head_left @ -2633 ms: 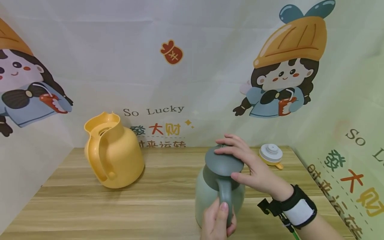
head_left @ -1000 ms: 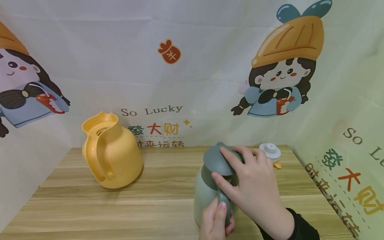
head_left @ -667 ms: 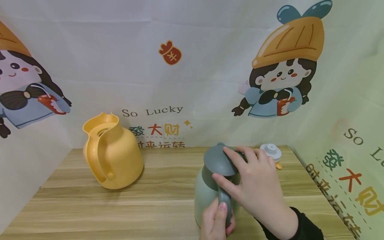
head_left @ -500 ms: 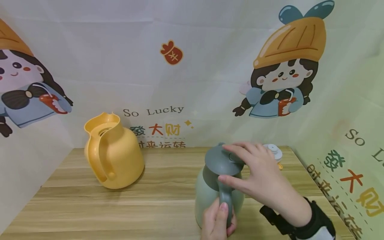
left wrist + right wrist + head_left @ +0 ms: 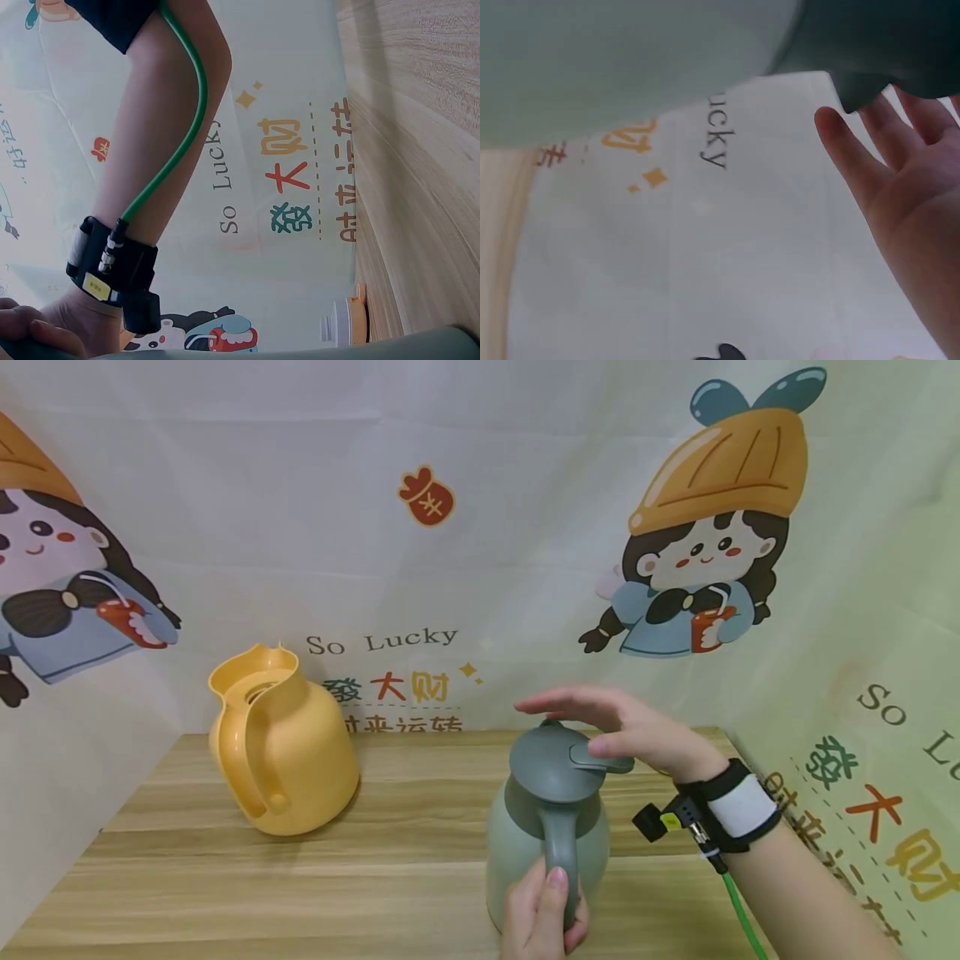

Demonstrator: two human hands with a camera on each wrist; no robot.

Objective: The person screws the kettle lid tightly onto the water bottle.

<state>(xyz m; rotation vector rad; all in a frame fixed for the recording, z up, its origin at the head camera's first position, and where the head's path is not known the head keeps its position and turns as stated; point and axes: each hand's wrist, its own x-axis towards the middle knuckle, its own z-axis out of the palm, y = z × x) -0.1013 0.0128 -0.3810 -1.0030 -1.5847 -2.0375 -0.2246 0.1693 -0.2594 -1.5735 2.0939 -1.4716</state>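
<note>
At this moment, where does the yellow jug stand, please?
In the head view, the yellow jug stands on the wooden table, well left of the green jug and near the printed backdrop.

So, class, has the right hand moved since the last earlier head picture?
Yes: judged against the cartoon figure printed on the wall, the right hand has moved up in the head view.

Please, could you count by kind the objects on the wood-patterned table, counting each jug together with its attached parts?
Round-bodied jugs: 2 (yellow plastic-looking jug, pale green jug with grey lid and handle)
Detached stoppers: 1 (round white-and-yellow stopper)
Total: 3
</note>
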